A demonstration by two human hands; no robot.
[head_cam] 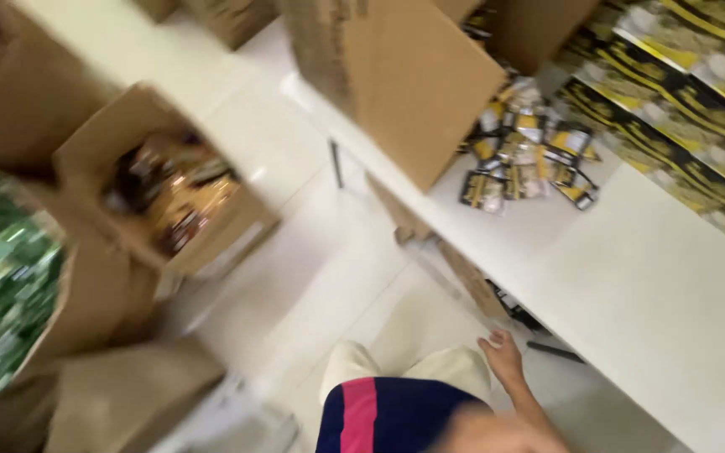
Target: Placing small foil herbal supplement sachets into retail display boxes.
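Apparently the right hand [503, 356] hangs open and empty below the surface [656, 285] edge, and the nearest packets [530, 147] look light, slippery, best pinched at a corner.

Matt brown cardboard boxes [404, 80], glossy black-and-yellow plastic packets [530, 151], smooth white table [656, 294], pale cloth trousers [430, 369].

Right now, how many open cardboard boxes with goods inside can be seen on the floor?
2. One open box with dark and gold packets stands left of centre; another box with green packets is at the left edge. More may be hidden.
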